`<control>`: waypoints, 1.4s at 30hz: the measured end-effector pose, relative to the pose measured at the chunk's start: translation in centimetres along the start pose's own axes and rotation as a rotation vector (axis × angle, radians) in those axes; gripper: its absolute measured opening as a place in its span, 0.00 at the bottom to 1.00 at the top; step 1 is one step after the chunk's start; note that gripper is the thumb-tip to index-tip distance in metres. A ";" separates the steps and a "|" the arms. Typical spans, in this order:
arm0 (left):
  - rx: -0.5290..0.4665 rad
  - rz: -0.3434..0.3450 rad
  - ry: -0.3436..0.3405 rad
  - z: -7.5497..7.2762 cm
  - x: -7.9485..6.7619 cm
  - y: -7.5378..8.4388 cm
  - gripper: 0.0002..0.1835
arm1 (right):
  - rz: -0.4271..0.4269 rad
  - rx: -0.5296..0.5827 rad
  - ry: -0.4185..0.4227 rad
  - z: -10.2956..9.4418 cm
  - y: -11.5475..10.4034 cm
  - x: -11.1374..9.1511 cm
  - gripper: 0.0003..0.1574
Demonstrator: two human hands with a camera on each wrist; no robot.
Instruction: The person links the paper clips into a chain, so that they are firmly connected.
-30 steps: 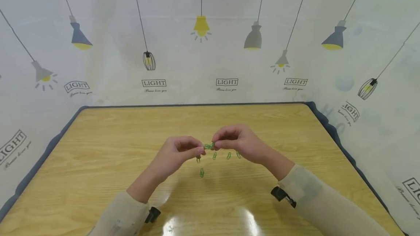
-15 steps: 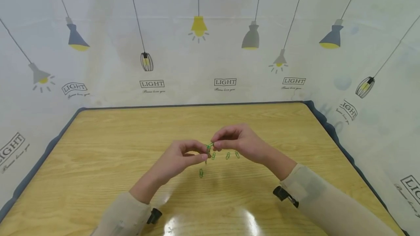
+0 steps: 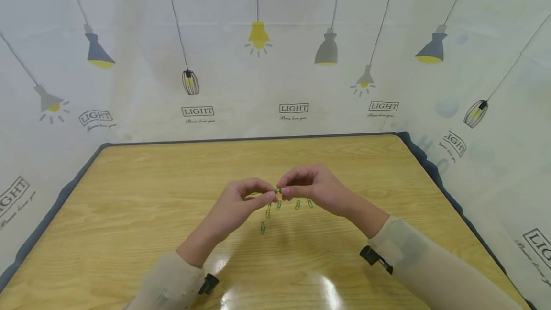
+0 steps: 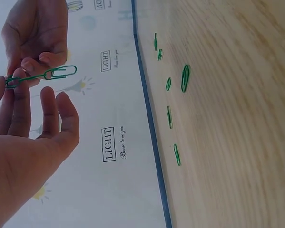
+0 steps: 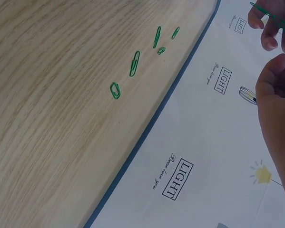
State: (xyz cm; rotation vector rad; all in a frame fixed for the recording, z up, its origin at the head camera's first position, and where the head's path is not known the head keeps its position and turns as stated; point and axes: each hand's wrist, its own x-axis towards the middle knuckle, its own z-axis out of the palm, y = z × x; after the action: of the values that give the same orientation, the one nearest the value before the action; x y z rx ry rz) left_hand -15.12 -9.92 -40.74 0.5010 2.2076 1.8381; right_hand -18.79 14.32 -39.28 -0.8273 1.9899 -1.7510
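Left hand (image 3: 241, 207) and right hand (image 3: 320, 190) meet fingertip to fingertip above the table, each pinching green wire paper clips. Between the tips a bit of a green clip (image 3: 277, 190) shows. In the left wrist view a linked paper clip (image 4: 61, 72) sticks out past the left fingers, joined to another clip (image 4: 12, 82) at the left thumb and fingertips. Fingers cover much of the joint, so how the clips meet there is hidden. In the right wrist view part of the green chain (image 5: 275, 20) lies against the left fingers at the upper right corner.
Several loose green paper clips lie on the wood-grain table (image 3: 150, 204) under the hands, among them a near clip (image 3: 263, 227) and a farther clip (image 3: 298, 205). A white curtain (image 3: 241, 80) printed with lamps surrounds the table beyond its dark blue edge.
The left hand has shifted a little right, closing the gap to the right fingertips. The clips stretched between the hands are now mostly covered by fingers. The right hand has barely moved.
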 end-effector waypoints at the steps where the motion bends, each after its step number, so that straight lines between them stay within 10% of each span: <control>1: -0.003 0.002 0.006 0.0 0.0 0.0 0.12 | 0.000 0.001 -0.003 0.0 0.0 0.0 0.12; 25: -0.049 -0.026 0.020 0.4 0.2 -1.5 0.12 | 0.199 -0.305 0.111 -5.6 4.0 -1.0 0.13; 32: -0.051 -0.019 0.015 0.5 0.3 -1.7 0.12 | 0.261 -0.524 0.078 -6.8 7.2 -0.7 0.14; 42: -0.062 -0.028 0.014 0.6 0.0 -2.0 0.12 | 0.362 -0.545 0.029 -7.0 10.1 -1.2 0.17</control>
State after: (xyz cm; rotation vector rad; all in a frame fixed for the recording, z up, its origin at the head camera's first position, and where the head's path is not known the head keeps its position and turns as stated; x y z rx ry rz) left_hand -15.12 -9.66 -42.79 0.4445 2.1483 1.8948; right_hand -24.15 21.07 -48.20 -0.5387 2.4910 -1.0390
